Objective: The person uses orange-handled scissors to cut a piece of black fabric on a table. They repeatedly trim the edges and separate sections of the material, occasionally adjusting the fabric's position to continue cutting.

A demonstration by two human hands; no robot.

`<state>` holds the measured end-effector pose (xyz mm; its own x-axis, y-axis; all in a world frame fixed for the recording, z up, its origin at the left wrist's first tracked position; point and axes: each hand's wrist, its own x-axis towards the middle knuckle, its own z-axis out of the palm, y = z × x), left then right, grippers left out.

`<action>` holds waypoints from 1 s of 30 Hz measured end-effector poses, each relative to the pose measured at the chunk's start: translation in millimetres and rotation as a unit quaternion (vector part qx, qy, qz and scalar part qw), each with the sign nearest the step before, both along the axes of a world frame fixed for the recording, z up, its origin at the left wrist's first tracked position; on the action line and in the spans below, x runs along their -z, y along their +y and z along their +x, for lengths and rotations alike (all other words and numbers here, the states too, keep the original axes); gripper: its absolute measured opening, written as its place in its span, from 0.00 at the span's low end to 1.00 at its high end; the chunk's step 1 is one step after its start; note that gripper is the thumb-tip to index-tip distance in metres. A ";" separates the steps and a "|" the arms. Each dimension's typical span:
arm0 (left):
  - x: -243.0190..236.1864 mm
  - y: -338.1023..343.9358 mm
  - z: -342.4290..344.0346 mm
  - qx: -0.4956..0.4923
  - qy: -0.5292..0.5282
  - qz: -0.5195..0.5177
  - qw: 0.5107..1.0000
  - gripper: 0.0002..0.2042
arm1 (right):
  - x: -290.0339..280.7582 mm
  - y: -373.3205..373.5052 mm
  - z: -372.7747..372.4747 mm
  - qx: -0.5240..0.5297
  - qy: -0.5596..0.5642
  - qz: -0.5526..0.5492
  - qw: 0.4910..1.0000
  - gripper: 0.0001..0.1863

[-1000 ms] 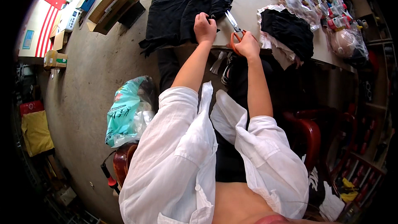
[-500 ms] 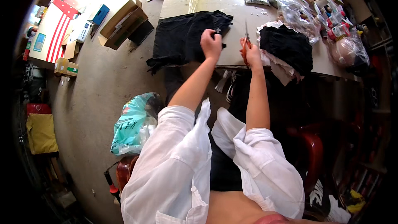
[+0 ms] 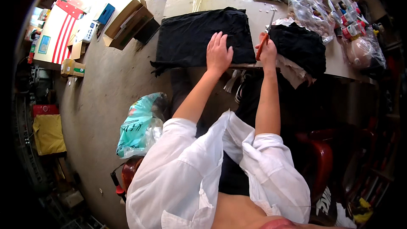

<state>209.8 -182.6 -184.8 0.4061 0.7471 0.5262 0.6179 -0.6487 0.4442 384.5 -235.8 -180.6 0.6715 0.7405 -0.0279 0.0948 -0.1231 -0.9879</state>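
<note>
While I watch from a distance through the head view, the left hand (image 3: pixel 219 54) lies palm down near the upper middle of the frame, fingers lightly spread on a flat piece of black cloth (image 3: pixel 186 34). That cloth is laid out on the tabletop (image 3: pixel 256 15), its lower edge along the side nearest the wearer, presumably so both arms can reach it without stretching; the palm, I judge, smooths or steadies it, since nothing is pinched there. Just right of the cloth, I see the right hand (image 3: pixel 268 51) closed around the orange-handled scissors (image 3: pixel 263 43), with the blades pointing up the frame, away from the body. Held so, the tips are probably safely off the fabric and the other fingers; I cannot tell whether any finger is through the loops. Beside that hand, toward the upper right, a crumpled black bundle (image 3: pixel 299 46) rests over pale fabric (image 3: pixel 292 73), perhaps heaped aside to leave working room. Beyond it, a clear plastic bag (image 3: pixel 309 10) sits farther back, out of the forearms' way.
</note>
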 end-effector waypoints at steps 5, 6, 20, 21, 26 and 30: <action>9.9 -68.9 -64.3 0.037 0.032 -0.065 0.997 0.24 | -17.6 -6.3 -6.9 -0.192 0.420 0.100 0.881 0.22; 11.7 -85.1 -70.7 0.032 0.013 -0.073 0.997 0.22 | -17.8 -9.4 -7.8 -0.249 0.468 0.115 0.840 0.25; 34.3 -60.1 -68.2 -0.076 -0.516 -0.468 0.713 0.14 | 10.1 -21.4 -38.1 -0.108 0.373 0.010 0.921 0.32; 35.2 -56.4 -69.7 -0.069 -0.510 -0.479 0.711 0.13 | 2.2 -31.0 -43.4 -0.112 0.352 0.020 0.929 0.32; 17.0 -59.3 -66.4 -0.061 -0.613 -0.521 0.591 0.10 | 8.8 -51.6 -58.3 -0.148 0.408 0.069 0.898 0.30; 4.6 -59.1 -61.4 -0.038 -0.675 -0.540 0.500 0.10 | 10.7 -54.4 -75.0 -0.143 0.418 0.060 0.895 0.30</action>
